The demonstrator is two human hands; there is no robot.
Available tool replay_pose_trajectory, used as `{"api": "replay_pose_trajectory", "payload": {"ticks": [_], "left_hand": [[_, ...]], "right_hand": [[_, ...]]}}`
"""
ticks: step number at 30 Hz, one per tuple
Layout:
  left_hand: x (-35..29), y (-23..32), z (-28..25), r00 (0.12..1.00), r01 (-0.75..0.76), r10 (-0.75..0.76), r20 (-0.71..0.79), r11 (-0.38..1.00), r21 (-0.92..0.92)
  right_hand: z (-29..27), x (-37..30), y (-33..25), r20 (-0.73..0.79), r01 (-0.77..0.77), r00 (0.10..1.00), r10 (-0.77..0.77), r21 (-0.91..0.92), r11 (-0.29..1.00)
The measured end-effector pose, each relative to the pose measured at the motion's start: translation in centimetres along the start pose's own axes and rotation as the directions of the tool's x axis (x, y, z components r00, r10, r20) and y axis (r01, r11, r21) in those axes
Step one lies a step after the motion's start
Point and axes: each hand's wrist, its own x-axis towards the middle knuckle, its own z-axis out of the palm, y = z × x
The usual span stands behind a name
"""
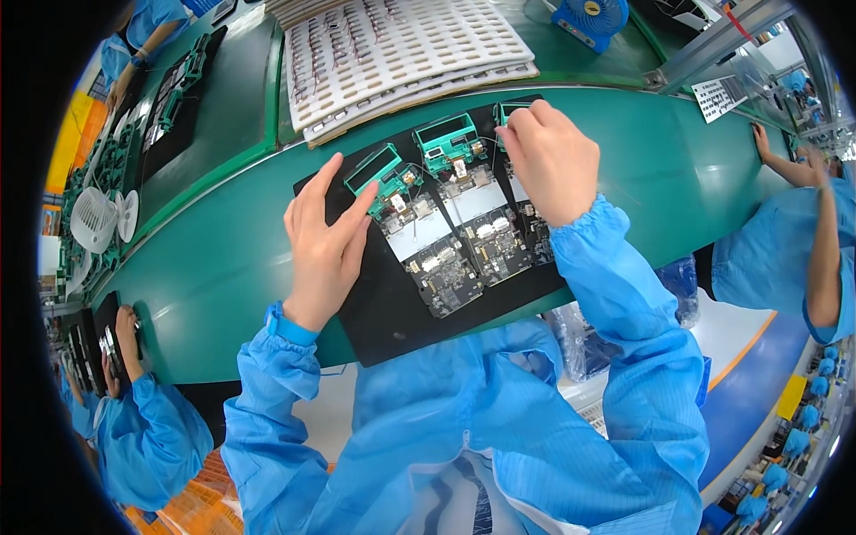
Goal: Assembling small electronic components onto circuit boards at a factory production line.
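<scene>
Three circuit boards lie side by side on a black mat point(379, 312): a left board point(443, 275), a middle board point(495, 242) and a right board point(538, 234). Each has a green plastic frame at its far end. My left hand point(321, 245) is open, thumb and fingers spread beside the left green frame point(385, 183); a fingertip appears to touch it. Over the right green frame point(502, 114), my right hand point(557, 165) is closed in a pinch. Whatever it grips is hidden by the fingers, which also cover part of the right board. The middle green frame point(448, 141) stands between both hands.
Stacked white trays point(410, 62) with rows of slots and small wired parts stand beyond the mat. A blue fan point(591, 20) is at the far right, a white fan point(94, 220) at the left. Co-workers sit on both sides of the green table point(223, 276).
</scene>
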Motion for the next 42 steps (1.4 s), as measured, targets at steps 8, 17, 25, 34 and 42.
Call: {"api": "replay_pose_trajectory", "payload": {"ticks": [8,17,25,34,42], "left_hand": [[-0.5,-0.5,-0.3,0.999,-0.032,0.032,-0.036,0.999,0.006],[-0.1,-1.4,0.2,0.991,-0.06,0.05,-0.12,0.995,-0.084],[0.8,-2.3,-1.1,0.967,-0.226,0.226,-0.119,0.974,0.011],[2.4,-3.6,-1.7,0.855,-0.505,0.515,-0.064,0.854,0.125],[3.0,-3.4,-0.9,0.844,-0.514,0.523,-0.118,0.852,0.101]], "right_hand": [[1.2,0.9,-0.8,0.009,0.086,0.996,-0.087,-0.238,0.967],[-0.1,1.1,-0.2,-0.203,0.149,0.976,-0.074,0.386,0.91],[1.4,0.9,-4.5,-0.119,0.337,0.941,-0.316,0.282,0.898],[1.1,0.9,-7.9,0.122,0.347,0.933,-0.338,-0.059,0.936],[0.9,1.7,-2.7,-0.133,0.107,0.989,-0.061,0.371,0.923]]}}
